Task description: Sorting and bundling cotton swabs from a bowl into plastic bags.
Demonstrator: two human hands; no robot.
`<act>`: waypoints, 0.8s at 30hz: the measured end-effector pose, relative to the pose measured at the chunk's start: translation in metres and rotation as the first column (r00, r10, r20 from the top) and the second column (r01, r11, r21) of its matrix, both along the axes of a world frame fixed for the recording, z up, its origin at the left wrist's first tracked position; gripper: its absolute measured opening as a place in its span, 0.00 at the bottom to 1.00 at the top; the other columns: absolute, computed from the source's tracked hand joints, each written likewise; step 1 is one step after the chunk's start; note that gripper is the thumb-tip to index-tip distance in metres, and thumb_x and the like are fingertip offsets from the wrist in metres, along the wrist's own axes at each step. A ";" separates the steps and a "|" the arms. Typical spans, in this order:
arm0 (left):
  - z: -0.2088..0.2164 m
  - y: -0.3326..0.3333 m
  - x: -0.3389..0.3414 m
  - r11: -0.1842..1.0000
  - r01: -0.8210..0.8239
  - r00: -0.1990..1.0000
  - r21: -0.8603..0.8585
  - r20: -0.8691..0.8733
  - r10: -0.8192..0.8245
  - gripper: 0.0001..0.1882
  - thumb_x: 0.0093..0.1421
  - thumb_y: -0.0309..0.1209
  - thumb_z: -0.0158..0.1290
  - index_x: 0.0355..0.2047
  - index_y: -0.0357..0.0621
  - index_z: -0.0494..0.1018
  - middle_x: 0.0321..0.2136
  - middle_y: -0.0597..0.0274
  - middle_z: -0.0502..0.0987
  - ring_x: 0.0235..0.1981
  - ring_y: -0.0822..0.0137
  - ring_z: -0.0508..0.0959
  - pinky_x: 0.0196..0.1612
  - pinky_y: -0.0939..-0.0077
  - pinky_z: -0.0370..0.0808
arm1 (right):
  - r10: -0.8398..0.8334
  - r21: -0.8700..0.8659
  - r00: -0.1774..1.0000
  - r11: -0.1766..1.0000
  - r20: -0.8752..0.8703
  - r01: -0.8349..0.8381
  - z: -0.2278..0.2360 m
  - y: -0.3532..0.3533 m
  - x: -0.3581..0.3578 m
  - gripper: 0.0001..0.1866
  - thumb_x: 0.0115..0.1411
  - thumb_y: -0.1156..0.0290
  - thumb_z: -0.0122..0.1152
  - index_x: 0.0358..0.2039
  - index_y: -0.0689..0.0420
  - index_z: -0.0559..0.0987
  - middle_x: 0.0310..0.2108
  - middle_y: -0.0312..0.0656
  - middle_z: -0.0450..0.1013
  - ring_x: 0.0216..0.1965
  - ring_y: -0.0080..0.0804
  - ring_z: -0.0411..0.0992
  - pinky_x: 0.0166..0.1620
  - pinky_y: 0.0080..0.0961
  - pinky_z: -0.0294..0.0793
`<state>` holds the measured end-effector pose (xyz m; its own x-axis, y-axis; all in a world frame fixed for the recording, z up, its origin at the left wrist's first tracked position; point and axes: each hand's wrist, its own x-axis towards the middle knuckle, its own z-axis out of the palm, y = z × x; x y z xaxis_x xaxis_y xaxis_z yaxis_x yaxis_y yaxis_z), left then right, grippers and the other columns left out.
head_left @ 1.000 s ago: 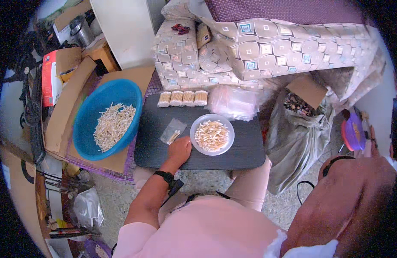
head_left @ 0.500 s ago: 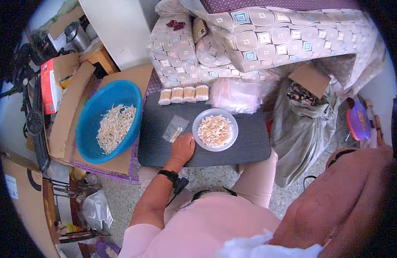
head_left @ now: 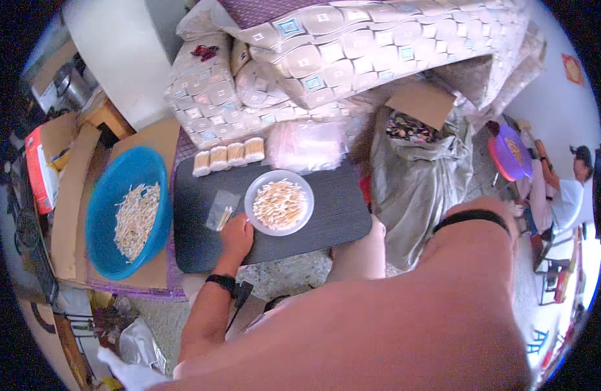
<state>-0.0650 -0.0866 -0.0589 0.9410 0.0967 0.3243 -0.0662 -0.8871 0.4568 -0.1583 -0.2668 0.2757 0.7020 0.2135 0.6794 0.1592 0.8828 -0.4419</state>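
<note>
My left hand (head_left: 237,238) rests on the near edge of a dark tabletop (head_left: 326,225), its fingers curled in; whether anything is inside cannot be seen. Just beyond it lies a small clear bag (head_left: 221,204) with a few cotton swabs (head_left: 225,218) at its lower end. To the right of the hand stands a white bowl (head_left: 249,189) heaped with loose cotton swabs (head_left: 279,205). My right arm (head_left: 378,313) is raised close across the lower view, a black band (head_left: 473,218) around it; its hand is out of frame. White cloth (head_left: 131,373) shows at the lower left.
Several swab bundles (head_left: 228,156) and a stack of clear bags (head_left: 307,146) line the table's far side. A blue basin (head_left: 95,221) of swabs stands left. A grey sack (head_left: 408,195) is at right; farther off, a person (head_left: 567,195) sits by a purple basin (head_left: 512,156).
The view has turned right, bringing the other person into sight. My right arm has swung farther left across the lower view, and the white cloth has moved left. My left hand stays at the table edge.
</note>
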 end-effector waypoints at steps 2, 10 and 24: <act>-0.001 0.001 -0.003 1.000 0.013 0.999 -0.002 0.051 -0.013 0.09 0.55 0.32 0.47 0.34 0.43 0.73 0.30 0.51 0.76 0.33 0.49 0.76 0.36 0.54 0.71 | 0.005 -0.007 1.000 1.000 0.014 -0.005 0.000 0.000 0.000 0.10 0.57 0.66 0.61 0.30 0.59 0.75 0.30 0.44 0.74 0.30 0.30 0.72 0.31 0.26 0.72; 0.007 -0.005 -0.005 1.000 -0.026 0.999 0.014 0.032 0.025 0.08 0.55 0.32 0.47 0.32 0.43 0.72 0.28 0.52 0.76 0.32 0.49 0.75 0.35 0.54 0.71 | 0.108 -0.031 0.989 0.994 0.102 -0.105 0.007 0.013 0.001 0.09 0.58 0.66 0.61 0.31 0.60 0.76 0.30 0.44 0.74 0.30 0.30 0.72 0.31 0.26 0.72; -0.002 0.003 -0.004 1.000 0.020 0.999 0.009 0.031 -0.021 0.06 0.55 0.30 0.47 0.28 0.41 0.69 0.27 0.49 0.74 0.31 0.47 0.74 0.34 0.52 0.69 | 0.215 -0.008 0.962 0.976 0.167 -0.216 0.008 0.023 0.004 0.09 0.58 0.66 0.60 0.31 0.60 0.76 0.30 0.43 0.75 0.30 0.29 0.73 0.31 0.25 0.72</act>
